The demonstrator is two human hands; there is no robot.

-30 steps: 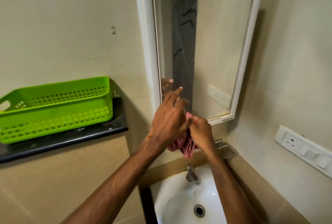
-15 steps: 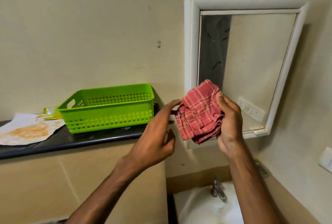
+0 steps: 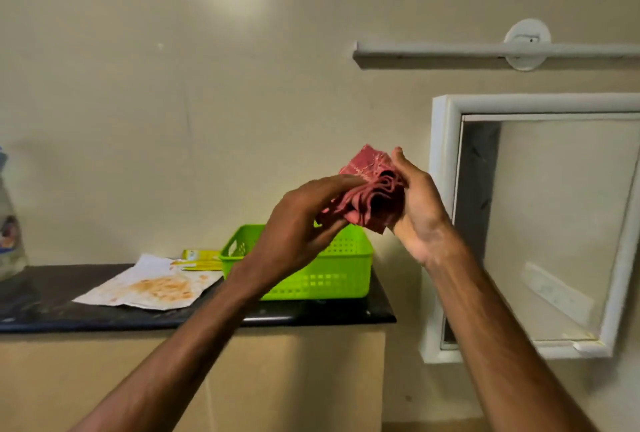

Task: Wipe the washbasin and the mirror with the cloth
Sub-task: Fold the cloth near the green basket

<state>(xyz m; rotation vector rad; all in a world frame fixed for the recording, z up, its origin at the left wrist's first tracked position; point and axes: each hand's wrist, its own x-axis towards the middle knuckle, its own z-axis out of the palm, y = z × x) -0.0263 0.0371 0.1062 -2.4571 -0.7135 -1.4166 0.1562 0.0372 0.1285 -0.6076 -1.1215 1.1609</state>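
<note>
Folded red cloth [image 3: 370,189] held up in the air between both hands, just left of the mirror [image 3: 554,224]. My right hand [image 3: 419,203] cups it, fingers curled round its far side, thumb up. My left hand [image 3: 298,224] pinches its lower-left edge. Green basket [image 3: 332,272] sits on the dark surface [image 3: 311,315] below.

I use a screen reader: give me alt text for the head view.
The left hand and right hand hold a bunched red cloth left of a white-framed mirror. Behind them a green basket and stained paper sit on a dark counter.
</note>
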